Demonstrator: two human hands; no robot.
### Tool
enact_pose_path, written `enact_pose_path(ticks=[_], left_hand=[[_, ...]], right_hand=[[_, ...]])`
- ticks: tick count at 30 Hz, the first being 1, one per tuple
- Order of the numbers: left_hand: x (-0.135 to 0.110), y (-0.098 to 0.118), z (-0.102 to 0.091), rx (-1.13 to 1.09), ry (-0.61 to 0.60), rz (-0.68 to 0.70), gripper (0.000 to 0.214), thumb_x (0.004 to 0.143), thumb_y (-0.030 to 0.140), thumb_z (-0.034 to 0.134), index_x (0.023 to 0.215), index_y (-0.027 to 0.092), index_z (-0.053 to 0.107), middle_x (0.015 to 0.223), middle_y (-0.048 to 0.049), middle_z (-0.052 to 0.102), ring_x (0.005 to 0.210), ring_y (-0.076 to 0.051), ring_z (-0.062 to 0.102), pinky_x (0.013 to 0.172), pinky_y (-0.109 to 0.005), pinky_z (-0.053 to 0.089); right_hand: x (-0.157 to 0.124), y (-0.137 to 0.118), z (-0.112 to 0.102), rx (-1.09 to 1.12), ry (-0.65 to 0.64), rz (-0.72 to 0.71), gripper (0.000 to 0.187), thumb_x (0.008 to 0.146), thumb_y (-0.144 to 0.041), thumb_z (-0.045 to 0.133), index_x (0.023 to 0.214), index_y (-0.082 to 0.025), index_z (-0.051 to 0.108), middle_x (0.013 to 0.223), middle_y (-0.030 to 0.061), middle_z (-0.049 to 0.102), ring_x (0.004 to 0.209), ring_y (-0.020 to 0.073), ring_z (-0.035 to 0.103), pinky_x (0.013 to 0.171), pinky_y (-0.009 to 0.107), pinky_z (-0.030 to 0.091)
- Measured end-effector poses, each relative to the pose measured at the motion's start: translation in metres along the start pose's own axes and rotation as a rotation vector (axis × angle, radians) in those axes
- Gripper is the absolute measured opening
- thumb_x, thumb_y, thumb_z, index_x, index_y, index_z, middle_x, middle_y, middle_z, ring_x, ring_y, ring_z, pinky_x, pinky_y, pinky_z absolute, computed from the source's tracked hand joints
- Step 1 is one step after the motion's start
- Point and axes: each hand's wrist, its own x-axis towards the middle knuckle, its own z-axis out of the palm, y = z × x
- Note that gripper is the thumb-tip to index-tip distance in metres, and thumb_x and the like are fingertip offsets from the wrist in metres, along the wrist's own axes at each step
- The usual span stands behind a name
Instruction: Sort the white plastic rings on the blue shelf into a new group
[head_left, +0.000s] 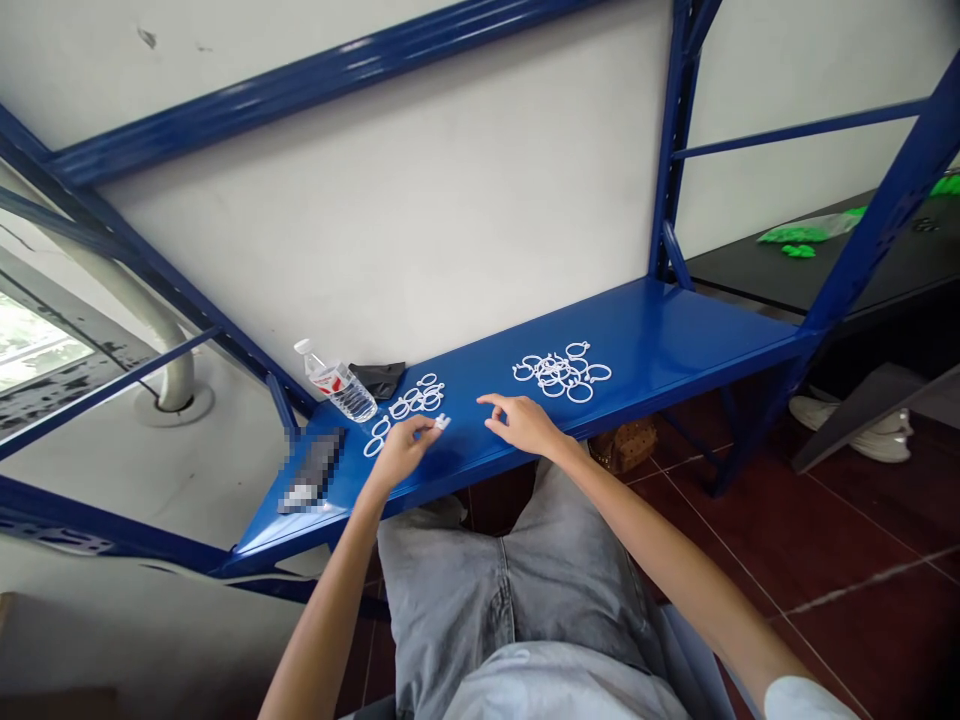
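Head view, single entry.

Carrier: blue metal shelf (660,330), running from the near left corner to the far right, set in a blue rack against a white wall.

Item 1: left hand (401,450), at the front edge left of the middle. The fingers are closed on a small white clip (442,422), pinched at the fingertips, touching or just above the shelf surface; contact cannot be told.

Item 2: right hand (521,422), just right of the left hand, near the front edge. The fingers are apart and lightly curled, the forefinger pointing left toward the clip; it holds nothing.

Item 3: left group of white rings (412,402), a loose spread just beyond the left hand, a few lying apart toward the front edge.

Item 4: right pile of white rings (562,372), heaped and overlapping mid-shelf, well apart from both hands.

Item 5: water bottle (337,385), on its side at the back left, beside a dark cloth (381,378).

Item 6: a blurred dark object (311,470) near the front left corner.

Progress, as a judgement: two lots lie on the shelf and one piece is in hand, so the work looks partway through. Which lot is handled and which is waiting cannot be told.
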Motion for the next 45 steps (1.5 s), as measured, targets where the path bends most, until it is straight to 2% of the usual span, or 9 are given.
enact_pose_path(ticks=[3, 7, 17, 24, 28, 34, 39, 42, 45], left_hand=[[-0.010, 0.041, 0.020, -0.178, -0.104, 0.029, 0.044, 0.095, 0.057, 0.063, 0.098, 0.017, 0.080, 0.087, -0.0058, 0.076, 0.072, -0.018, 0.059, 0.066, -0.028, 0.043], [-0.017, 0.069, 0.036, -0.359, -0.122, -0.018, 0.050, 0.094, 0.061, 0.066, 0.095, 0.013, 0.079, 0.078, -0.0037, 0.070, 0.066, -0.014, 0.051, 0.061, -0.026, 0.037], [-0.015, 0.066, 0.059, -0.657, 0.047, -0.012, 0.044, 0.089, 0.058, 0.073, 0.080, 0.015, 0.074, 0.074, -0.0022, 0.063, 0.068, -0.014, 0.050, 0.065, -0.026, 0.040], [-0.012, 0.063, 0.071, -0.670, 0.082, 0.016, 0.042, 0.092, 0.057, 0.071, 0.094, 0.016, 0.079, 0.091, -0.0079, 0.075, 0.083, -0.020, 0.065, 0.077, -0.030, 0.051], [-0.019, 0.037, 0.048, -0.358, 0.134, -0.008, 0.041, 0.093, 0.049, 0.068, 0.120, 0.019, 0.078, 0.116, -0.0119, 0.078, 0.098, -0.025, 0.071, 0.084, -0.034, 0.055], [-0.038, -0.057, -0.022, 0.248, 0.354, -0.188, 0.040, 0.093, 0.020, 0.049, 0.118, 0.020, 0.080, 0.124, -0.0114, 0.076, 0.106, -0.028, 0.072, 0.097, -0.040, 0.055], [-0.019, -0.104, -0.061, 0.507, 0.106, -0.262, 0.047, 0.089, 0.017, 0.054, 0.129, 0.020, 0.077, 0.129, -0.0110, 0.075, 0.104, -0.027, 0.074, 0.098, -0.036, 0.055], [-0.006, -0.105, -0.064, 0.617, -0.044, -0.256, 0.041, 0.089, 0.022, 0.059, 0.126, 0.023, 0.078, 0.129, -0.0096, 0.077, 0.108, -0.028, 0.073, 0.097, -0.033, 0.053], [-0.005, -0.098, -0.062, 0.677, -0.079, -0.251, 0.034, 0.092, 0.025, 0.059, 0.118, 0.025, 0.081, 0.124, -0.0083, 0.079, 0.108, -0.028, 0.073, 0.093, -0.032, 0.053]], right_hand=[[-0.004, -0.009, 0.002, -0.096, -0.021, -0.103, 0.049, 0.103, -0.030, 0.061, 0.152, -0.029, 0.059, 0.106, 0.0026, 0.078, 0.098, 0.0204, 0.072, 0.080, 0.026, 0.046], [-0.007, -0.016, 0.003, -0.245, -0.064, -0.190, 0.029, 0.109, -0.025, 0.049, 0.120, -0.023, 0.076, 0.111, 0.0080, 0.077, 0.095, 0.0209, 0.070, 0.075, 0.026, 0.041], [0.003, -0.007, 0.008, -0.012, 0.044, -0.197, 0.027, 0.108, -0.017, 0.051, 0.091, -0.018, 0.072, 0.087, 0.0050, 0.077, 0.082, 0.0178, 0.069, 0.075, 0.024, 0.040], [0.004, -0.004, -0.001, 0.030, 0.133, -0.066, 0.033, 0.108, -0.026, 0.053, 0.086, -0.019, 0.076, 0.077, 0.0032, 0.076, 0.072, 0.0159, 0.068, 0.071, 0.023, 0.040], [0.002, 0.003, -0.025, -0.126, 0.043, 0.093, 0.039, 0.104, -0.028, 0.056, 0.069, -0.019, 0.072, 0.068, 0.0043, 0.072, 0.066, 0.0167, 0.065, 0.065, 0.025, 0.036], [-0.002, 0.018, -0.061, -0.365, 0.078, 0.411, 0.036, 0.101, -0.035, 0.060, 0.072, -0.019, 0.075, 0.078, 0.0104, 0.075, 0.079, 0.0244, 0.071, 0.067, 0.028, 0.040], [-0.005, 0.021, -0.069, -0.424, 0.064, 0.495, 0.030, 0.102, -0.034, 0.059, 0.088, -0.020, 0.081, 0.096, 0.0140, 0.079, 0.094, 0.0285, 0.074, 0.078, 0.031, 0.049], [-0.005, 0.021, -0.070, -0.418, 0.044, 0.496, 0.025, 0.101, -0.034, 0.061, 0.100, -0.022, 0.083, 0.105, 0.0129, 0.080, 0.101, 0.0289, 0.074, 0.083, 0.033, 0.051], [-0.004, 0.020, -0.071, -0.416, 0.074, 0.501, 0.027, 0.102, -0.034, 0.060, 0.110, -0.022, 0.083, 0.108, 0.0132, 0.080, 0.104, 0.0291, 0.074, 0.085, 0.033, 0.052]])
